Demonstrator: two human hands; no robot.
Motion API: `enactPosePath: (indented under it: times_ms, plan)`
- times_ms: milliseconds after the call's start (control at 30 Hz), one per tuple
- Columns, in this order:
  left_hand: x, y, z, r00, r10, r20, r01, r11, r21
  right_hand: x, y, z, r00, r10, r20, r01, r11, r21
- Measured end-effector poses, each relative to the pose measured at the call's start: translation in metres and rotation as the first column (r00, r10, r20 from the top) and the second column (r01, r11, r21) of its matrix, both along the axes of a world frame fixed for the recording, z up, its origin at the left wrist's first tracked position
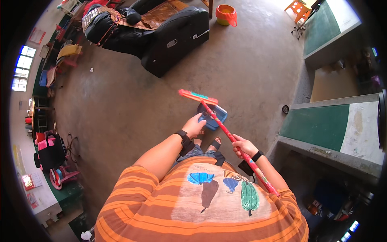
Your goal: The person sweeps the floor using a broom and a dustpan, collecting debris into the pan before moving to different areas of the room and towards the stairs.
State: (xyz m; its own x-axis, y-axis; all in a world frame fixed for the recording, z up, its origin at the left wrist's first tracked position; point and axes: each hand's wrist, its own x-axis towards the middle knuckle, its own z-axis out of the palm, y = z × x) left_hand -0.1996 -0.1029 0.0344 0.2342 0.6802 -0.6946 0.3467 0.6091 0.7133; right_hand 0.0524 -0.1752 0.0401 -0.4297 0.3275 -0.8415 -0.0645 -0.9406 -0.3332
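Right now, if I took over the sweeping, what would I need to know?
Left hand: holding the blue dustpan low over the concrete floor, just ahead of the feet.
Right hand: gripped on the red broom handle.
Broom head: on the floor just beyond the dustpan.
Done: broom and pan are together.
Left: I cannot tell whether any dirt is in the pan.

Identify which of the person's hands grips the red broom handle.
The right hand grips the broom handle; the left hand rests on the blue dustpan.
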Motion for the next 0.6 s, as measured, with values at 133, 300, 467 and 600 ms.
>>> enactPosePath:
  times_ms: [133, 300, 467, 600]
  plan:
    - [-0.007, -0.006, 0.012, 0.996, 0.059, 0.061, -0.063, 0.996, 0.067, -0.007, 0.021, -0.008, 0.990, 0.039, 0.136, -0.057, 0.990, 0.130]
    - [-0.016, -0.011, 0.009, 0.994, 0.103, 0.024, -0.102, 0.994, -0.041, -0.033, 0.047, -0.038, 0.993, -0.005, 0.118, -0.007, 0.995, 0.104]
    - [-0.028, -0.012, -0.025, 0.997, 0.074, -0.014, -0.073, 0.996, 0.055, -0.048, 0.037, -0.033, 0.999, -0.017, 0.044, 0.017, 1.000, 0.002]
    - [-0.051, 0.002, -0.013, 0.999, 0.047, 0.001, -0.047, 0.998, 0.032, -0.056, 0.023, -0.003, 0.995, -0.073, -0.063, 0.068, 0.995, -0.076]
